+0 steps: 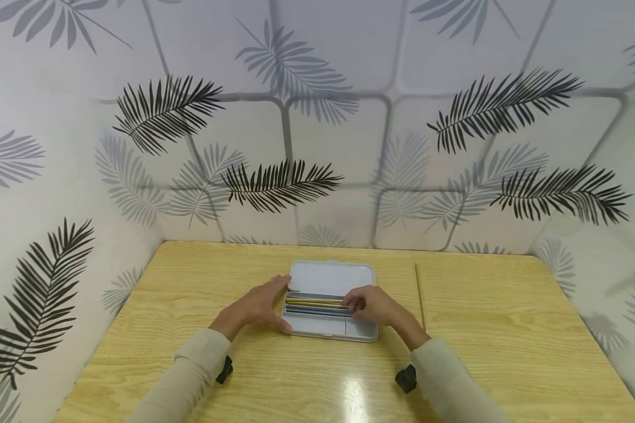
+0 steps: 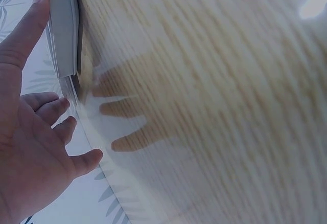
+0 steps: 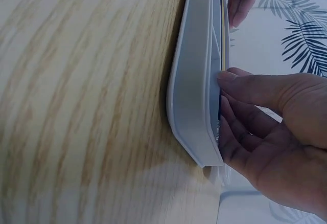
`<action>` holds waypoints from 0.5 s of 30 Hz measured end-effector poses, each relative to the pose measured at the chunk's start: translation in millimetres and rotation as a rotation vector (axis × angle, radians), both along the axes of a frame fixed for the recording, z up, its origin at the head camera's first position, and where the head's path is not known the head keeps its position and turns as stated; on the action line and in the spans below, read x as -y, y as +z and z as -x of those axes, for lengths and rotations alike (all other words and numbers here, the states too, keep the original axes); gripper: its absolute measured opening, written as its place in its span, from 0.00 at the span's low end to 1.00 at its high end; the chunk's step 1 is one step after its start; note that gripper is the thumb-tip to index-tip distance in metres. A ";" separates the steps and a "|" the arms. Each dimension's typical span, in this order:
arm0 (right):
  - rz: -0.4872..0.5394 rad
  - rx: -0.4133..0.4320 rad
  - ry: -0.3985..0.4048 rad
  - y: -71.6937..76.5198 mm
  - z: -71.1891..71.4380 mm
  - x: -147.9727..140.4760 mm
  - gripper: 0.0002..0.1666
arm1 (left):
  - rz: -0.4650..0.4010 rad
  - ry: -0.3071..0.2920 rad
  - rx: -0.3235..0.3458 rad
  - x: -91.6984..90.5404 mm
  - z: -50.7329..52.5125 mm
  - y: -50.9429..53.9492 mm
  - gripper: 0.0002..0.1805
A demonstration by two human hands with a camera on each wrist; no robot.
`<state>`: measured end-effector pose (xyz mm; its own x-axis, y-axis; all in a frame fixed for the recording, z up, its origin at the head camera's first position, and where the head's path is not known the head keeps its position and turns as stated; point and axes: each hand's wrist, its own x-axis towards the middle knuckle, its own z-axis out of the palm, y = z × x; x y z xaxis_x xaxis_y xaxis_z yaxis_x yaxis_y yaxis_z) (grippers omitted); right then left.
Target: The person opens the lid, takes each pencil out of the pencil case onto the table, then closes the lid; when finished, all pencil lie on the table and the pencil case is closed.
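A white pencil case [image 1: 330, 277] lies with its lid folded back on the table. Several pencils [image 1: 314, 303], gold and dark ones, lie side by side in its long middle part. My left hand [image 1: 259, 305] rests at the case's left end, its fingers extended; in the left wrist view the thumb [image 2: 38, 9] touches the case wall [image 2: 64, 29]. Over the right ends of the pencils, my right hand [image 1: 373, 305] has its thumb and fingers curled round them. The fingertips partly hide these ends, so which pencil they pinch is unclear.
A single gold pencil or thin rod [image 1: 421, 296] lies on the wooden table [image 1: 487, 329], right of the case. Behind the table hangs a pale leaf-patterned backdrop [image 1: 338, 135]. Dark wrist cameras [image 1: 406, 379] sit under both sleeves.
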<state>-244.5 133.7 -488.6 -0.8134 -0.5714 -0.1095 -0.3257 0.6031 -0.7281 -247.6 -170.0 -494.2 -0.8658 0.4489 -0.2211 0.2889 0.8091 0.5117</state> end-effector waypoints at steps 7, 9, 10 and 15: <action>-0.008 -0.015 0.037 1.4 1.1 1.1 0.17 | 0.004 -0.004 -0.010 0.4 1.1 -0.8 0.67; -0.004 -0.010 0.036 2.0 0.9 1.7 0.18 | 0.006 -0.003 -0.007 0.3 0.9 -0.6 0.67; -0.003 -0.013 0.036 2.0 0.7 1.9 0.18 | 0.006 -0.001 -0.006 0.2 0.9 -0.4 0.67; 0.005 -0.039 -0.002 6.5 -1.1 0.8 0.20 | 0.005 0.008 -0.001 0.0 0.7 0.3 0.67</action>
